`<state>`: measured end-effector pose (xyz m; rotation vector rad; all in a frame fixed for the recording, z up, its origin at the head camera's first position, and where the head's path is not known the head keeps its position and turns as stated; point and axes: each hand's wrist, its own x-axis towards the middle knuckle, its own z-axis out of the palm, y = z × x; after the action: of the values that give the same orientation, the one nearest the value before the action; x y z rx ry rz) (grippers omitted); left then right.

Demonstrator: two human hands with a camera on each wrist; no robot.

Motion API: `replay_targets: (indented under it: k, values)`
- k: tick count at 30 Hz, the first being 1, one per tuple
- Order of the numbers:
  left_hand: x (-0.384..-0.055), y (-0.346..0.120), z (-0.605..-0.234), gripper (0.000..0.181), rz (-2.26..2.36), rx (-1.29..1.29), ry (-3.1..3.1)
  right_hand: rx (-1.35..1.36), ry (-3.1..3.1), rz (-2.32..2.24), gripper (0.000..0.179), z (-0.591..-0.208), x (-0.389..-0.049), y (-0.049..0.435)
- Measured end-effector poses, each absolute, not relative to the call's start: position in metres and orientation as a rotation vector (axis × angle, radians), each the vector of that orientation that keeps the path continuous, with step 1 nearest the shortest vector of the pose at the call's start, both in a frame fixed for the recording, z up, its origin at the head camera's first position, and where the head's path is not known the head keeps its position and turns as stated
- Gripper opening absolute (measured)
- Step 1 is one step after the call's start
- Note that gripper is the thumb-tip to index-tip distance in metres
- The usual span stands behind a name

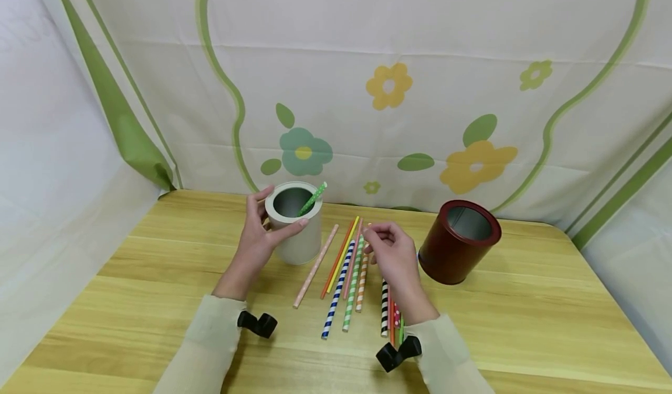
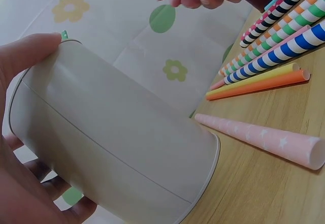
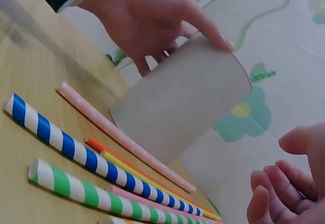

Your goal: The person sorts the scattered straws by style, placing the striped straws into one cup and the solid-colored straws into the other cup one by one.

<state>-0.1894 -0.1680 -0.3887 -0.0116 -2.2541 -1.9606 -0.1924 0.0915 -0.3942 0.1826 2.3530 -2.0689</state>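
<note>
Behind everything hangs a flower-printed cloth (image 1: 325,90), with the wooden tabletop (image 1: 530,324) before it. The dark red can (image 1: 451,260) stands unheld on the person's right; the white can (image 1: 299,245) stands on the left, its mouth upward. The left hand (image 1: 259,230) grips it, thumb at the near rim, fingers round the side; a steady, light hold with the thumb clear of the opening seems best. The right hand (image 1: 394,254) is empty, fingers loosely curled and thumb apart, above the straws between the cans. The blue-striped straw (image 1: 337,293) lies close among several others, so one straw is probably best pinched alone and lightly, lest neighbours roll or the tube dent. The pale pink straw (image 1: 316,267) lies apart from that bunch, just beside the white can, and looks easiest to take cleanly. The green dotted straw (image 1: 312,199) leans inside the white can, its tip above the rim.
</note>
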Motion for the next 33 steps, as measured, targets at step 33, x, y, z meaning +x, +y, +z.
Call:
replay_targets:
  k: [33]
  values:
    - [-0.189,-0.168,-0.388,0.099,-1.962,0.001,-2.263,0.170,2.762,-1.560,0.028,-0.425,-0.203,0.103]
